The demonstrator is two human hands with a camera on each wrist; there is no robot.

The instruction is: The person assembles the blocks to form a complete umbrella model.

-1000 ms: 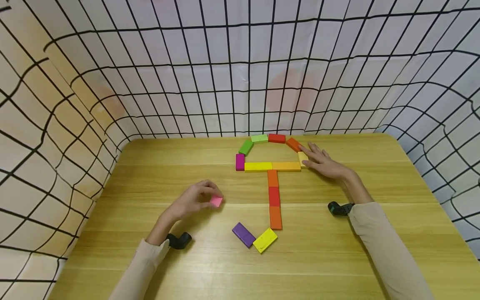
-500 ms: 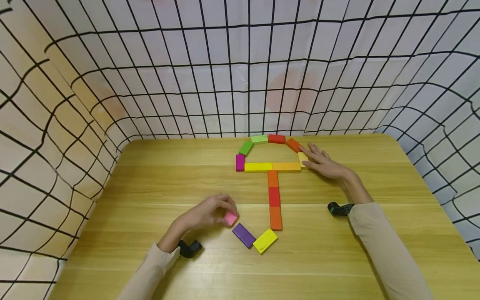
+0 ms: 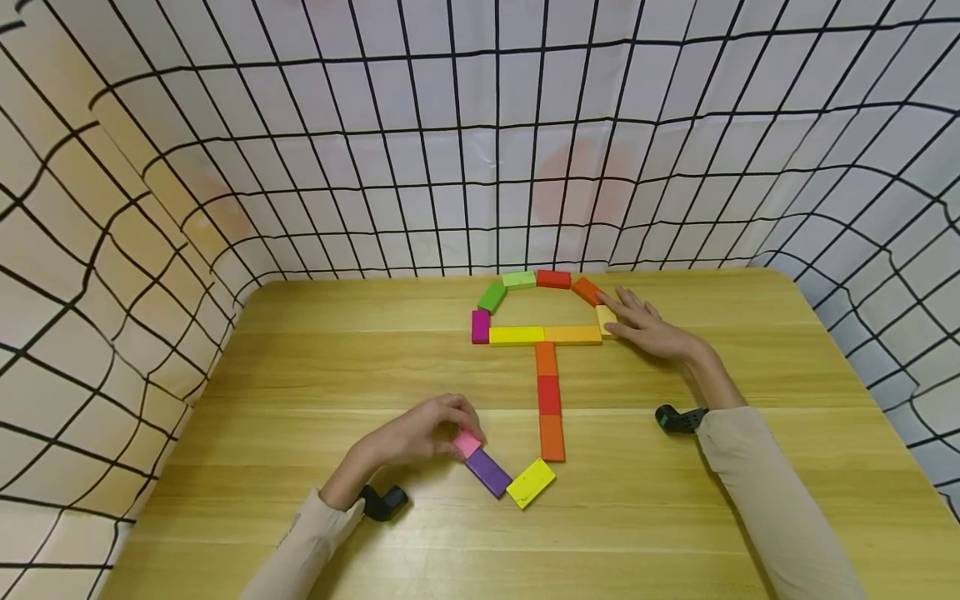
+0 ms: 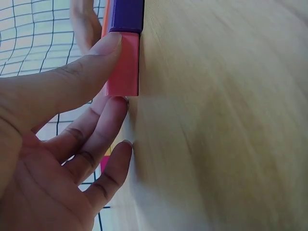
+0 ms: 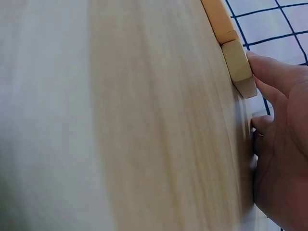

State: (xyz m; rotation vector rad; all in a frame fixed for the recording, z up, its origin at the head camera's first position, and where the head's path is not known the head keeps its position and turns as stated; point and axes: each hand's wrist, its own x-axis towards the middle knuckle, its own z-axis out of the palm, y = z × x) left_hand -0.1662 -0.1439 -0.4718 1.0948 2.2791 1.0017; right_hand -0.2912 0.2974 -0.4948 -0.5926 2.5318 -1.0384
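My left hand (image 3: 431, 427) pinches a pink block (image 3: 468, 443) between thumb and fingers. In the left wrist view the pink block (image 4: 124, 67) lies end to end with a purple block (image 4: 127, 15), the thumb on its near side. The purple block (image 3: 488, 472) meets a yellow block (image 3: 531, 483) at a corner. My right hand (image 3: 651, 329) rests at the far right of the arrangement, fingers relaxed, thumb at a cream block (image 3: 606, 321) and a fingertip by an orange-red block (image 3: 587, 291). In the right wrist view the cream block (image 5: 239, 67) stands against the thumb.
An arc of green (image 3: 492, 297), light green (image 3: 519, 279), red (image 3: 553, 279) and magenta (image 3: 480, 327) blocks curves above a yellow and orange row (image 3: 572, 335). An orange and red column (image 3: 548, 395) runs down from it. Black-grid cloth (image 3: 495, 150) borders the wooden table (image 3: 315, 358).
My left hand has carried the pink block right and toward me, from apart to against the purple block's upper left end. The right hand has stayed in place.
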